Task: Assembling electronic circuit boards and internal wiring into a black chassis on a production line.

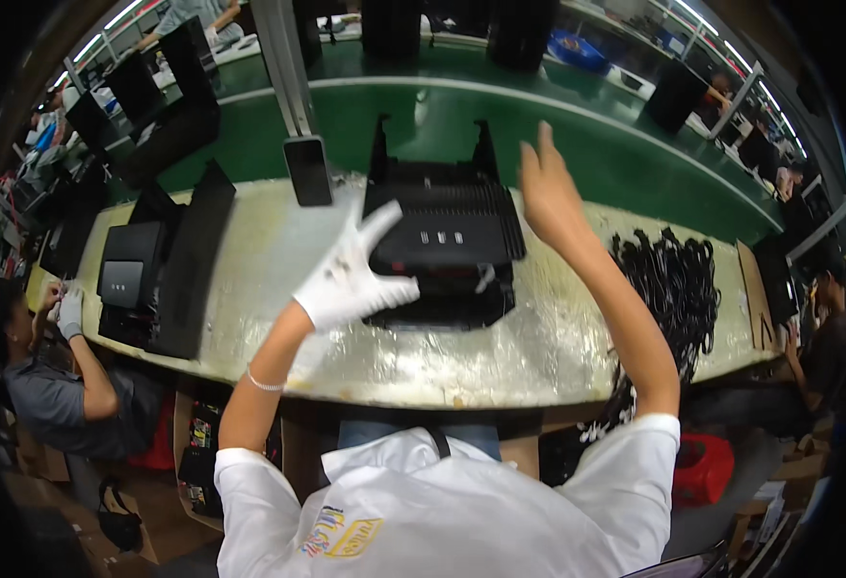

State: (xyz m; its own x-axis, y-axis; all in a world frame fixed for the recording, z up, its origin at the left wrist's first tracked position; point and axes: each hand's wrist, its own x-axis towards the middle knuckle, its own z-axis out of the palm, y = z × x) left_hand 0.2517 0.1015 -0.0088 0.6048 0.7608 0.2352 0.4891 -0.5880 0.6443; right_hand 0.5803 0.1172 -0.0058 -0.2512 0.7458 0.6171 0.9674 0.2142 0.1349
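Observation:
A black plastic housing (452, 226) with ribbed slots and small white marks on its top sits on the table before me. Two black prongs stick up from its far side. My left hand (353, 275), in a white glove with dark smudges, is spread over the housing's left side; whether it touches the housing I cannot tell. To the right of the housing, my bare right hand (550, 188) is raised with its fingers stretched out and slightly blurred. It holds nothing.
A phone (308, 171) leans near a metal post behind the table. Bundled black cables (668, 299) lie at the right. More black housings (134, 265) stand at the left, beside a co-worker (66, 376). The green conveyor (423, 106) runs along the far side.

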